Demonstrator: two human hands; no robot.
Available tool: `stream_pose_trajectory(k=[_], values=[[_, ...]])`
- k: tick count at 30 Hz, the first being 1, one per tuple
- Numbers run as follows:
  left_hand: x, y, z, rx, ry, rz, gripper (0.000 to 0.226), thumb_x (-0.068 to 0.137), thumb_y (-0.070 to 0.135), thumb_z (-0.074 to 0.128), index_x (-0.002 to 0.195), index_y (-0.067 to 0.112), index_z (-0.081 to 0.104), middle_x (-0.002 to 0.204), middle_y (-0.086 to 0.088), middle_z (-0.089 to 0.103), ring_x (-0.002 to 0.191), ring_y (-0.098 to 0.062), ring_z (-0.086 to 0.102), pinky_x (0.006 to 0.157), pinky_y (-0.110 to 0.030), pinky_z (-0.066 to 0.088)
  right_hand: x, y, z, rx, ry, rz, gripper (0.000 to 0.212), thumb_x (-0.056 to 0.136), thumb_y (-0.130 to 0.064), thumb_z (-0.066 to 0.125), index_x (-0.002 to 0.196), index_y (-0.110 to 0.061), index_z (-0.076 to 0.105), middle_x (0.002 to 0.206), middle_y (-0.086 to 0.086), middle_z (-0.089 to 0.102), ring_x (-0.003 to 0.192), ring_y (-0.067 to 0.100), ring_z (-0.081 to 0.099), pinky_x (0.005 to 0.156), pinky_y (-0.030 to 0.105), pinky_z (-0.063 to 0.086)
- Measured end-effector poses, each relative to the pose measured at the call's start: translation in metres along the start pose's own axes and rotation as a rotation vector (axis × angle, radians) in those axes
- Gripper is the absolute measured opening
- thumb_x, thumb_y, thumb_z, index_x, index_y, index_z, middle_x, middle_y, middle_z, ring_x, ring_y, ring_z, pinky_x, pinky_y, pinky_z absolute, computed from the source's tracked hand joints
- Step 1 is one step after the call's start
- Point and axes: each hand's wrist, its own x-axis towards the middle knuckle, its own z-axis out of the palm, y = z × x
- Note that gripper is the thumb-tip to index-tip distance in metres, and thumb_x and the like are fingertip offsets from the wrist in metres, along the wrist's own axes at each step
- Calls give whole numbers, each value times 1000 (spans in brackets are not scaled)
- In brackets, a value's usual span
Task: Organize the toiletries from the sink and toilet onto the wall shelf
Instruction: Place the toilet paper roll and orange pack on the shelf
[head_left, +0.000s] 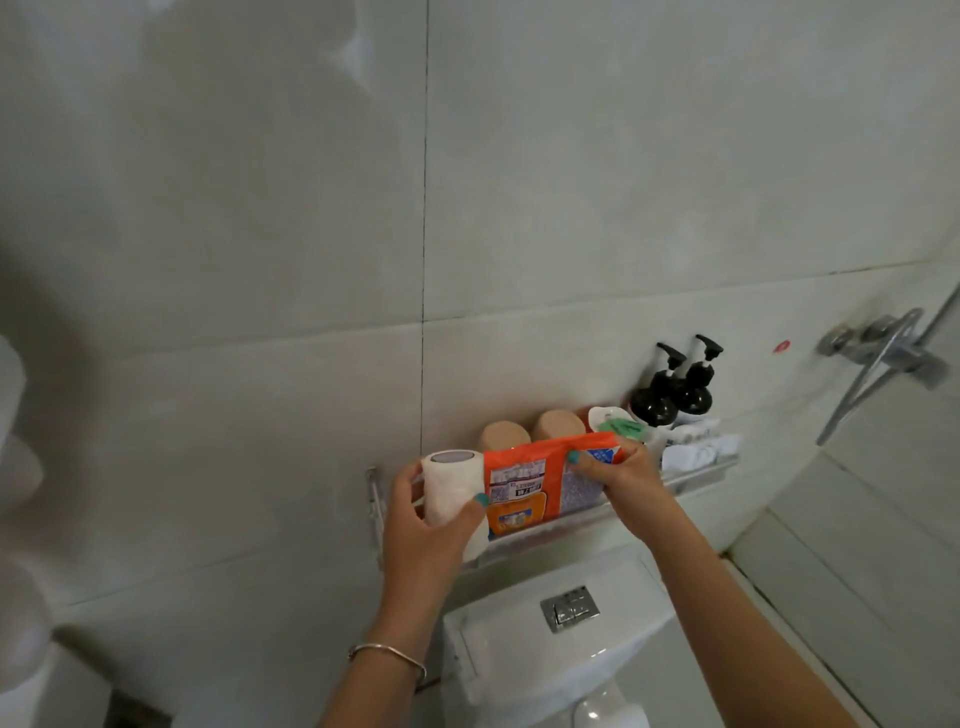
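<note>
A metal wall shelf (691, 478) hangs on the tiled wall above the toilet tank (519, 639). My left hand (423, 525) grips a white toilet paper roll (449, 488) standing at the shelf's left end. My right hand (621, 475) holds the right end of an orange tissue pack (524, 486) upright against the shelf's front rail, touching the roll. Behind it stand two tan rolls (530, 431). Further right are a white dish with a green item (618, 423), two black pump bottles (670, 389) and a folded white cloth (696, 449).
A chrome flush button (570, 609) sits on the tank lid. A chrome shower valve (883, 353) and a glass partition are at the right. A blurred white shape fills the left edge.
</note>
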Motion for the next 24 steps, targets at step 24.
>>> stream_pose_trajectory(k=[24], values=[[-3,-10,24,27,-96,32,64,76,12,78,128,23,44,112,5,50,86,-8,54,61,-22,46,-18,21,-24,-221,456,-156,48,73,-10,84,112,-18,58,101,6,70,93,18,68,71,23,55]])
